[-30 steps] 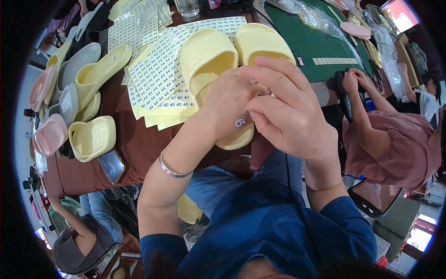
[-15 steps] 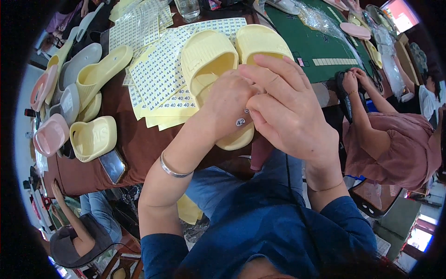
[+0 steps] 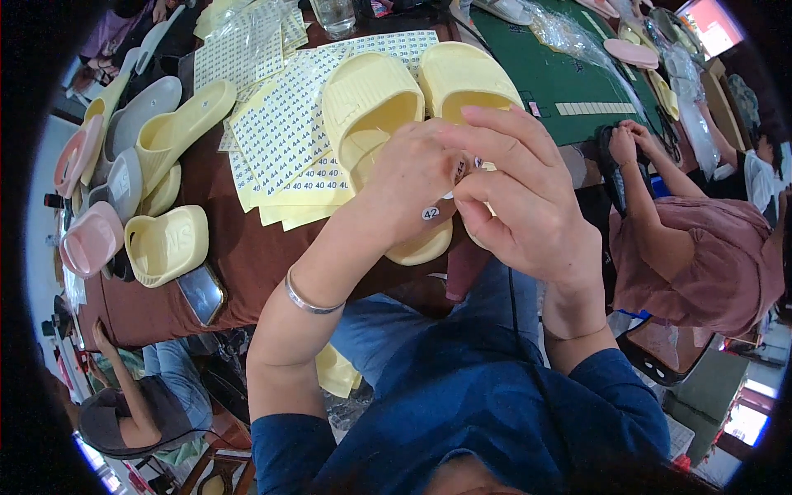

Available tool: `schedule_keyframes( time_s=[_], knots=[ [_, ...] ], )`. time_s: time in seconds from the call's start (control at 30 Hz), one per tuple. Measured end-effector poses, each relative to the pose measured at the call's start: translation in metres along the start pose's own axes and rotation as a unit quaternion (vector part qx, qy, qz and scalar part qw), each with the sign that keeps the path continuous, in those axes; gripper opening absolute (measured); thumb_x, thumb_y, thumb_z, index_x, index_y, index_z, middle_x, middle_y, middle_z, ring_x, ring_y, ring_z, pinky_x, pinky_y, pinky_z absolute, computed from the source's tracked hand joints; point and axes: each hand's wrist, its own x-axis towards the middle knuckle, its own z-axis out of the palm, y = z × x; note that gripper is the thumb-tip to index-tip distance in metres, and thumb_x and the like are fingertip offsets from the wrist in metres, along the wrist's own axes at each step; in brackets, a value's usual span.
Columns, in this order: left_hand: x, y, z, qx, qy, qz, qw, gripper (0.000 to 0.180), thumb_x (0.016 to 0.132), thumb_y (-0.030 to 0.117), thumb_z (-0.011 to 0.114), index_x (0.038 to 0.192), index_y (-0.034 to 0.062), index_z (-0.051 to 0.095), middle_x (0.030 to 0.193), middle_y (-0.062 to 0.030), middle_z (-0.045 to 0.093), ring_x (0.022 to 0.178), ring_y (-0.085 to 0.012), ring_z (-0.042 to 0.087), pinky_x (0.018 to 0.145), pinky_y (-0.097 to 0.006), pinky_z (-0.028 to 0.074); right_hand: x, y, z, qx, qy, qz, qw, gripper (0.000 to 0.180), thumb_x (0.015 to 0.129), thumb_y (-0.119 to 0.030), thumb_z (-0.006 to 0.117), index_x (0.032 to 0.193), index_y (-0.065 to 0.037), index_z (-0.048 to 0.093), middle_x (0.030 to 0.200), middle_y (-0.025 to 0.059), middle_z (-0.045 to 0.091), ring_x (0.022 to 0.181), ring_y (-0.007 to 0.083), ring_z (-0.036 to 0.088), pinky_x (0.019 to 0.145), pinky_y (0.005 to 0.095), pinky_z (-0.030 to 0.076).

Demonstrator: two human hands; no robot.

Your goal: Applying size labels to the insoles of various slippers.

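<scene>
The left hand [image 3: 412,177] and right hand [image 3: 516,198] meet over a yellow slipper [image 3: 371,115], their fingers pinching a small round sticker [image 3: 430,213]. Sticker sheets [image 3: 280,140] lie to the left on the brown table [image 3: 239,256].

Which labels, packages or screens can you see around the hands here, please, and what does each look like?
Yellow sheets of small white round stickers: fanned on the brown table, left of the pale yellow slide sandals.
Single round white sticker: on the left hand, near the thumb.
Clear crinkled plastic bags: on the green mat, top right.
Dark glossy phone screen: at the table's near edge, left.
</scene>
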Motion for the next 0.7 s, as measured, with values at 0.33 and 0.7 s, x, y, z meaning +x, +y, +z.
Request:
schedule_keyframes(
  time_s=[0.33, 0.7],
  knots=[
    [0.003, 0.003, 0.0, -0.073, 0.029, -0.062, 0.995, 0.014, 0.073, 0.007, 0.074, 0.085, 0.004, 0.067, 0.086, -0.013, 0.064, 0.088, -0.0346, 0.062, 0.077, -0.045, 0.05, -0.003, -0.002, -0.008, -0.008, 0.004, -0.001, 1.0, 0.017, 0.07, 0.002, 0.074, 0.081, -0.004, 0.064, 0.122, 0.0142, 0.068, 0.122, 0.0374, 0.06, 0.102, 0.0508, 0.046],
    [0.007, -0.003, 0.001, -0.134, 0.102, -0.131, 0.977, 0.013, 0.09, 0.008, 0.068, 0.101, 0.0035, 0.072, 0.089, -0.0143, 0.07, 0.08, -0.0329, 0.068, 0.072, -0.038, 0.054, -0.033, 0.018, -0.041, -0.05, -0.042, 0.049, 0.997, 0.014, 0.073, -0.001, 0.072, 0.083, -0.003, 0.063, 0.115, 0.0133, 0.067, 0.112, 0.0354, 0.062, 0.093, 0.0433, 0.05]
  ],
)
